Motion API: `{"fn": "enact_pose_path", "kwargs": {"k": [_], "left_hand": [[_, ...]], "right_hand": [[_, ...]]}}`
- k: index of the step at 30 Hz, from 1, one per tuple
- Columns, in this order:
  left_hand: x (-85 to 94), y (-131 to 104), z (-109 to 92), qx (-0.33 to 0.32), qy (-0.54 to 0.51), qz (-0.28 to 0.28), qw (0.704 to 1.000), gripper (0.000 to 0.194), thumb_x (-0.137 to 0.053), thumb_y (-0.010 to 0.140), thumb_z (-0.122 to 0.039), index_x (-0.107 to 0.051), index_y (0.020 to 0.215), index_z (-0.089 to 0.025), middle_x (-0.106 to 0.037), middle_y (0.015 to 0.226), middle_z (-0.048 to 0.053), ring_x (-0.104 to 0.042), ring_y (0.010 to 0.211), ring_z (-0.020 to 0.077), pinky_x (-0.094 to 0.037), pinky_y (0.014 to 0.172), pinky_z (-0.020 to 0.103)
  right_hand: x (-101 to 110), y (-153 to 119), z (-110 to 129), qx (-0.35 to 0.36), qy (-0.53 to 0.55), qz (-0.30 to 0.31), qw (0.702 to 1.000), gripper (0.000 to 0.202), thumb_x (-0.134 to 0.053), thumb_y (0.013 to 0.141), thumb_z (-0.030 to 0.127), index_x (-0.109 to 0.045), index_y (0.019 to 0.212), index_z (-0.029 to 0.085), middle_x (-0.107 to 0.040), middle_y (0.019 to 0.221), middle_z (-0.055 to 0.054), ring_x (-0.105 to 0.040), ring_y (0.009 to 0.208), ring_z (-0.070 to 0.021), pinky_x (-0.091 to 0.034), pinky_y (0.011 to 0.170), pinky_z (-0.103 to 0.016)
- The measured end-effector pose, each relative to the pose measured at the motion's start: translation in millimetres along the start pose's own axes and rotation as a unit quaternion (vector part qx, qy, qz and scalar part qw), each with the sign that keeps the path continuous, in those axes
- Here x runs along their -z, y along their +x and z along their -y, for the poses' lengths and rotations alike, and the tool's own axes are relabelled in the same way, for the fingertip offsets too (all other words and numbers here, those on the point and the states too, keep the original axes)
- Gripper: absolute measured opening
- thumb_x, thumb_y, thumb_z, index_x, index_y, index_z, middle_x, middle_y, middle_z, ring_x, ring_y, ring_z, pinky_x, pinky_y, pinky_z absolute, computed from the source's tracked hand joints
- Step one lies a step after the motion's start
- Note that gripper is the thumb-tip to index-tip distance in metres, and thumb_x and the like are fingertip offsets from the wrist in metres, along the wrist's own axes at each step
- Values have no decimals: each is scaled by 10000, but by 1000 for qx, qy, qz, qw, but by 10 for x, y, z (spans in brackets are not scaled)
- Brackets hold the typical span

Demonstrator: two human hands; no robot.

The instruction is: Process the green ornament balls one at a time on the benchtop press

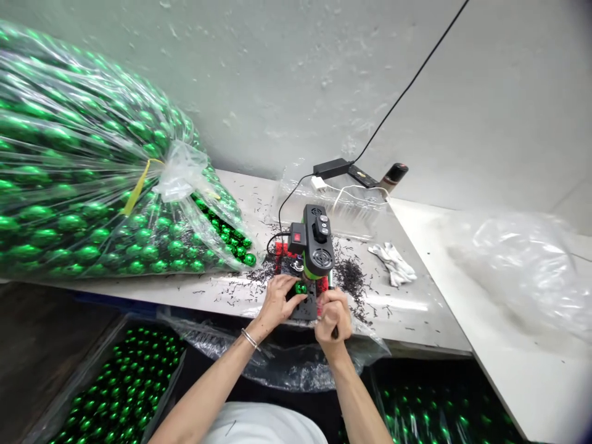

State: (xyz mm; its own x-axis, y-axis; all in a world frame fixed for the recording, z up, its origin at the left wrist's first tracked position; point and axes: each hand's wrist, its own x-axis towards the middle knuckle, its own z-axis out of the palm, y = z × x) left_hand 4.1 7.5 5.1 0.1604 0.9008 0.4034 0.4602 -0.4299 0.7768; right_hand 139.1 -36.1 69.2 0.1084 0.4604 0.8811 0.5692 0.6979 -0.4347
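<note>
A small black bench drill press (318, 237) with a red switch stands on the table. Under its head, my left hand (278, 298) pinches a shiny green ball (300, 288) between thumb and fingers, against the dark base plate (303, 310). My right hand (333, 316) is wrapped around the lever handle (335, 332) at the machine's right side. The tip of the drill is hidden by the head. Dark shavings (350, 275) lie scattered around the base.
A large clear bag of green balls (92, 203) fills the left side, spilling some near the machine. White gloves (393, 264) lie to the right, behind them a clear plastic tray (354, 225) with cables. Below are bins of green balls (124, 382). A plastic bag (527, 265) lies far right.
</note>
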Motion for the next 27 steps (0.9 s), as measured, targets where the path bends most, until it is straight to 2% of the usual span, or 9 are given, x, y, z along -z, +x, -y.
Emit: {"fn": "enact_pose_path", "kwargs": {"k": [3, 7, 11, 13, 15, 17, 20, 23, 27], "left_hand": [[40, -44, -55, 2, 1, -14, 1000, 280, -739, 846, -314, -716, 1104, -206, -722, 1092, 108, -631, 1079, 291, -486, 995, 504], [145, -419, -172, -37, 32, -16, 999, 348, -646, 922, -342, -646, 1249, -224, -684, 1160, 122, -607, 1142, 290, -483, 1008, 496], [316, -705, -210, -117, 97, 7, 988, 673, -678, 858, -550, -508, 1414, -211, -619, 1294, 168, -564, 1222, 334, -463, 1019, 503], [472, -574, -162, -93, 150, -20, 984, 719, -654, 853, -600, -500, 1413, -177, -590, 1336, 190, -545, 1239, 348, -457, 1016, 495], [668, -272, -75, -1, 221, -47, 974, 479, -551, 963, -458, -554, 1347, -172, -592, 1335, 177, -538, 1245, 322, -446, 1021, 464], [855, 85, 28, 77, 271, -32, 959, 324, -451, 1013, -292, -608, 1269, -171, -628, 1268, 167, -567, 1181, 304, -438, 1007, 461], [1023, 478, 161, 92, 272, 10, 958, 170, -590, 901, -122, -689, 1039, -125, -682, 1039, 175, -610, 1036, 332, -461, 933, 482], [1078, 611, 232, 97, 243, 51, 964, 182, -689, 744, 8, -700, 858, -133, -687, 909, 141, -623, 964, 319, -478, 887, 438], [1115, 569, 219, 110, 179, 53, 976, 256, -674, 834, -131, -697, 1087, -158, -704, 1005, 117, -644, 947, 269, -497, 885, 389]], "right_hand": [[55, 307, 192, -69, 14, -11, 997, 332, -369, 980, 142, -437, 662, 208, -507, 682, 18, -525, 621, -114, -395, 578, -271], [101, 615, 386, -152, 41, 3, 988, 357, -419, 993, 194, -437, 636, 206, -480, 641, 30, -516, 625, -111, -393, 603, -271], [73, 576, 389, -153, 47, -15, 987, 358, -430, 999, 213, -478, 644, 200, -480, 632, 32, -493, 588, -102, -376, 578, -269], [48, 502, 358, -147, 52, -26, 987, 348, -437, 996, 206, -495, 653, 198, -484, 641, 29, -499, 602, -106, -377, 578, -271], [32, 449, 336, -141, 57, -32, 988, 344, -440, 994, 198, -499, 655, 198, -488, 648, 25, -506, 617, -111, -380, 583, -273], [26, 429, 329, -135, 57, -35, 989, 345, -440, 993, 194, -499, 653, 198, -485, 643, 23, -507, 622, -116, -380, 584, -274], [30, 429, 332, -131, 48, -33, 990, 347, -434, 992, 190, -496, 651, 199, -487, 640, 22, -499, 611, -115, -371, 575, -274], [35, 417, 328, -124, 37, -32, 991, 354, -421, 991, 182, -485, 644, 198, -495, 650, 18, -498, 614, -114, -368, 581, -276], [38, 398, 319, -113, 37, -27, 993, 355, -415, 988, 178, -470, 638, 199, -504, 659, 11, -517, 640, -122, -373, 590, -279]]}}
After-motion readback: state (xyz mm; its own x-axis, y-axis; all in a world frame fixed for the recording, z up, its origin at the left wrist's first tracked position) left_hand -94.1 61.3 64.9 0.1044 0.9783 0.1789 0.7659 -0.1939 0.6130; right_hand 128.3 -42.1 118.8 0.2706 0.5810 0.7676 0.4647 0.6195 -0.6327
